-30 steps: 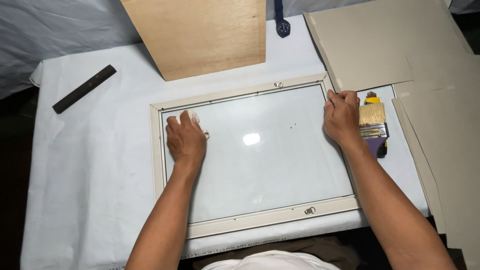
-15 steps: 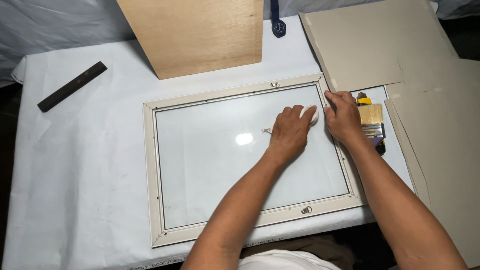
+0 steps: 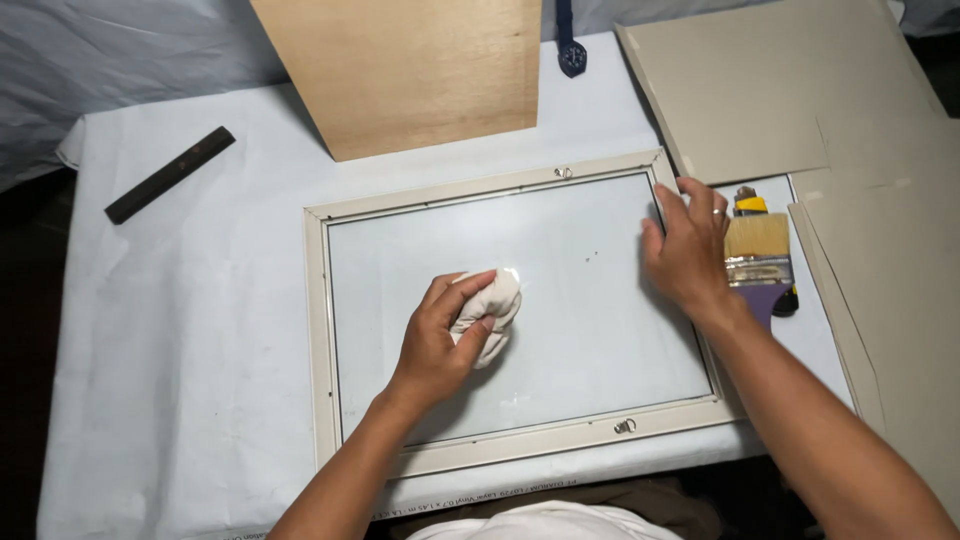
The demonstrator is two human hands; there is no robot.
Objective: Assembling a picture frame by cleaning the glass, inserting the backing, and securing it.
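Pressing a wadded cream cloth (image 3: 488,312) against the glass pane (image 3: 590,300), the left hand (image 3: 440,345) has its fingers curled round the bundle and holds it near the middle of the picture frame (image 3: 318,330), which lies flat on the white-covered table (image 3: 190,340) just in front of the person; the right hand (image 3: 688,248) is spread, holding nothing, with its fingertips on the frame's right edge as if to steady it; the cloth looks soft and light, easily bunched in one palm, and should slide readily over smooth glass; the pane I judge to be stiff but fragile and slippery, so it is better braced by the pale moulding at the rim than pushed hard at the centre, and the frame would best be lifted by its two long sides rather than by the glass; counted, there is one frame with one pane, two small metal fittings on it (one hanger (image 3: 563,173) on the far rail, one (image 3: 625,426) on the near rail), one cloth, one flat paintbrush (image 3: 757,245) with pale bristles lying just right of the frame beside the right hand, one plywood board (image 3: 400,70) beyond the frame, one dark narrow bar (image 3: 170,174) well apart at the left, one dark strap-like object (image 3: 570,45) at the far edge, and grey cardboard sheets (image 3: 760,90) overlapping at the right, at least two, though the exact number I cannot tell.
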